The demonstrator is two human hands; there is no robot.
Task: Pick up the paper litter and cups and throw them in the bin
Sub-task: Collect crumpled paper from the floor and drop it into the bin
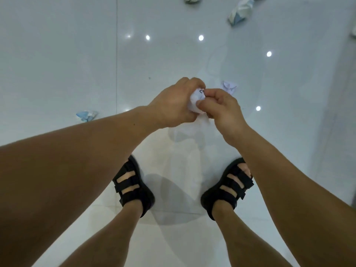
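Paper ball: a crumpled white paper ball bearing a black mark is held above the floor, between both hands and ahead of the feet.
Left hand: the left hand is curled round the ball from its left, with the fingers wrapped over its top.
Right hand: the right hand is pinched onto the ball's right side, with the thumb and bent fingers pressed against the paper.
Loose litter: a pale paper scrap lies on the floor just beyond the right hand. A blue-and-white wad lies beside the left forearm, near the tile seam. A larger crumpled wad lies at the far right of the floor.
Feet: black sandals are planted apart on the glossy tiles.
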